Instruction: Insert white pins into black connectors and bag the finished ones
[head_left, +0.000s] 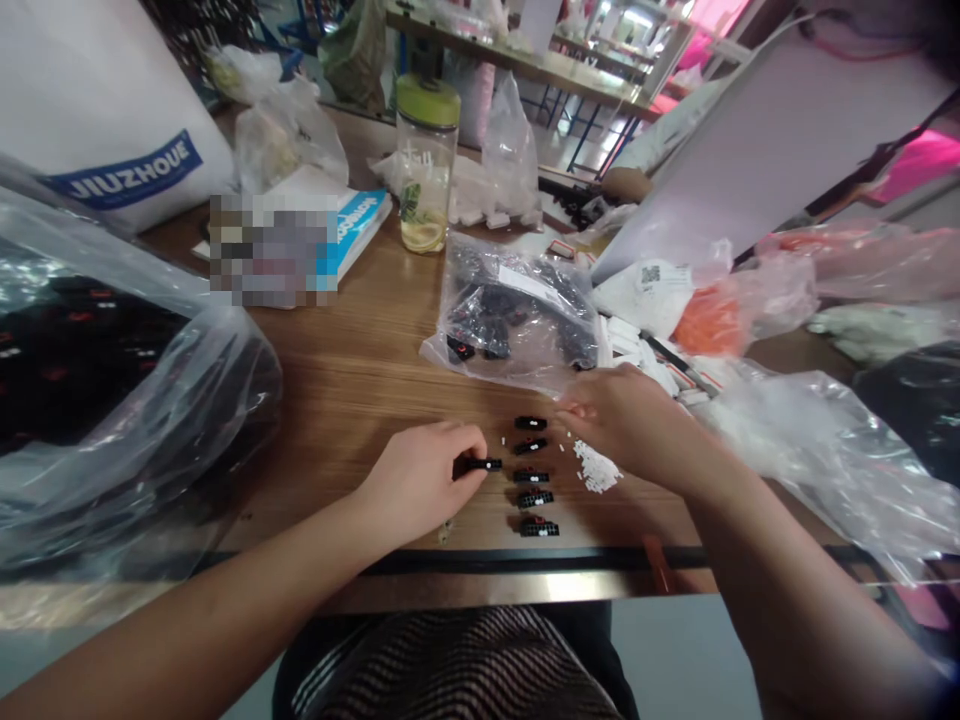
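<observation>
My left hand (420, 478) pinches a small black plug connector (487, 464) between thumb and fingers, just above the wooden table (352, 350). A white dot shows on its face. To its right stands a short column of several similar black connectors (534, 477), with white spots on their faces and bits of red. My right hand (626, 420) is closed, its fingertips together beside the top connector of that column; whether anything tiny is between them cannot be made out. Below its fingers lies a small heap of tiny white plastic pieces (598, 467).
Behind the column lies a clear bag of black connectors (517, 315). A larger plastic bag of black parts (82, 350) fills the left side. A green-lidded bottle (426, 165) stands at the back. Plastic bags (810, 430) crowd the right. The table's front edge (480, 585) is close to my body.
</observation>
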